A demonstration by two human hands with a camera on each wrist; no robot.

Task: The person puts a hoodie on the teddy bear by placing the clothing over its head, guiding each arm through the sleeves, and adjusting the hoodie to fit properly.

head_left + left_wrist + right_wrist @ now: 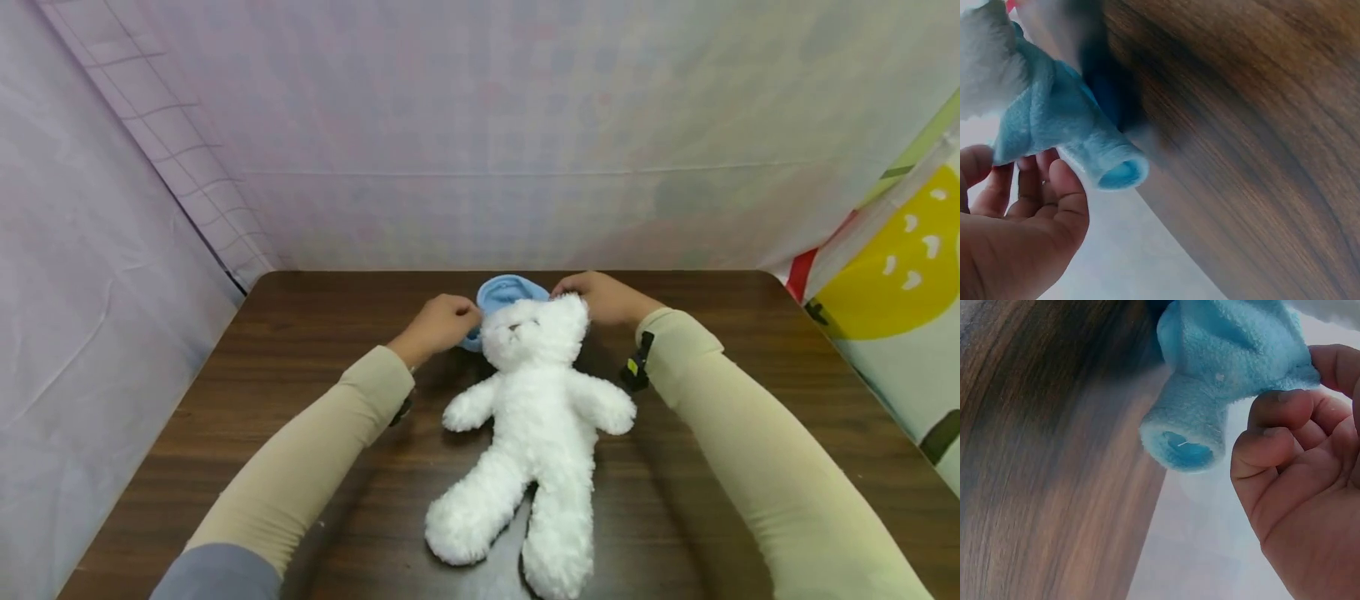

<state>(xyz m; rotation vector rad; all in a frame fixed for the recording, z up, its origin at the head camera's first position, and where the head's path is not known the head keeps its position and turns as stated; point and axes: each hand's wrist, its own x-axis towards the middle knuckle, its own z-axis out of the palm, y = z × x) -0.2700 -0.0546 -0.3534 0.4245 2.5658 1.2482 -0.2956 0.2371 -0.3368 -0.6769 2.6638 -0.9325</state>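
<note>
A white plush teddy bear [534,417] lies face up on the table, its head toward the far edge. Behind and around its head is a light blue fuzzy doll garment [501,292], partly hidden by the head. Its short, open-ended sleeves show in the left wrist view, on the garment [1063,115], and in the right wrist view, on the garment [1229,362]. My left hand [441,323] pinches one edge of the cloth left of the bear's head. On the other side, beside the bear's ear, my right hand [603,297] pinches another edge between thumb and fingers.
The dark wooden table [315,350] ends just beyond the garment. A pale cloth curtain [465,167] hangs behind it, with a white cloth [90,250] on the left and a printed yellow pattern [900,258] on the right.
</note>
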